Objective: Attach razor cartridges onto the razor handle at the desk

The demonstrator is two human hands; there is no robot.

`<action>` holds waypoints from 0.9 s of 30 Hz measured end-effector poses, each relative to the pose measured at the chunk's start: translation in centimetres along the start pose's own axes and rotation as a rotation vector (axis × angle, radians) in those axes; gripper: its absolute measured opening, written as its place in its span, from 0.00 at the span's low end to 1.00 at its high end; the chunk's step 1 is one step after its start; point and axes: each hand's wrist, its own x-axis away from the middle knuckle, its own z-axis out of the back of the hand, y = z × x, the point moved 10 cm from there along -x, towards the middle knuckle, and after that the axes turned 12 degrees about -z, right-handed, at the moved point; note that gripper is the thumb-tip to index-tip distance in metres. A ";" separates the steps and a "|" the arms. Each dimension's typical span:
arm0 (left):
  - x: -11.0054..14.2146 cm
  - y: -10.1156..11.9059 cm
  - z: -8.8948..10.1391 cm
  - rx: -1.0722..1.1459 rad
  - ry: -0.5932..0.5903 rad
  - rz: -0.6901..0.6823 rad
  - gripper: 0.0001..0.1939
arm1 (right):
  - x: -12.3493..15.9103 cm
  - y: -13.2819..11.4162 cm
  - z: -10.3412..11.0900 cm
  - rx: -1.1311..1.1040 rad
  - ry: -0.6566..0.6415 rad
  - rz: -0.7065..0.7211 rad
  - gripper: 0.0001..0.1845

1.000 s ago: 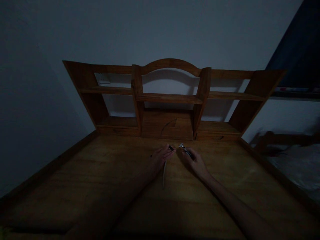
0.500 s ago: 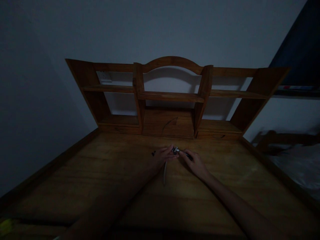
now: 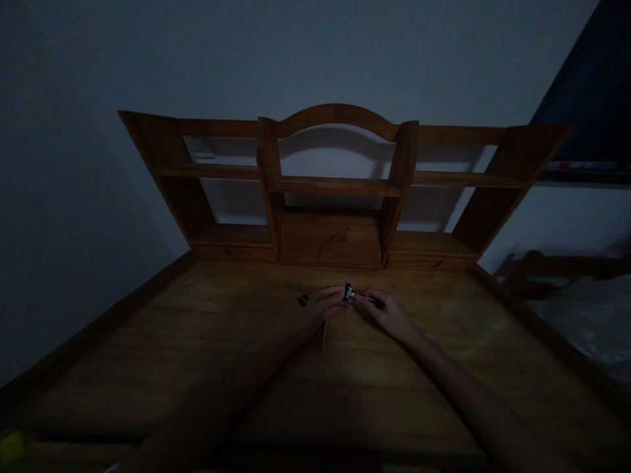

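My right hand [image 3: 387, 312] is closed on the black handle of what looks like a razor [image 3: 374, 302], held low over the wooden desk. The tool has a shiny metal neck and a small dark head [image 3: 348, 291] set crosswise at its left end. At that head, the fingers of my left hand [image 3: 325, 305] are closed together, pinching it from the left. Small black pieces [image 3: 303, 300] lie on the desk just left of my left hand. From under that hand a thin pale strip [image 3: 325, 338] extends toward me; its far end is hidden.
A wooden shelf unit [image 3: 335, 186] with several compartments and small drawers stands along the back of the desk [image 3: 221, 315]. Raised edges border the desk on both sides. Something yellow [image 3: 10, 447] sits at the lower left. The room is dim.
The tool's head has turned and now stands crosswise more plainly between my hands. My fingers have shifted slightly around it. The whole view has moved a little.
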 end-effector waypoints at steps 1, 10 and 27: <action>0.0 0.0 -0.1 0.007 -0.001 -0.005 0.18 | 0.0 0.1 0.0 -0.004 -0.007 -0.006 0.21; 0.4 1.6 -1.2 0.040 -0.020 -0.042 0.15 | 0.1 -0.2 -0.5 -0.249 -0.133 -0.037 0.20; 0.6 1.0 -1.4 0.081 -0.016 0.021 0.18 | 0.0 0.2 -0.4 -0.248 -0.091 -0.066 0.22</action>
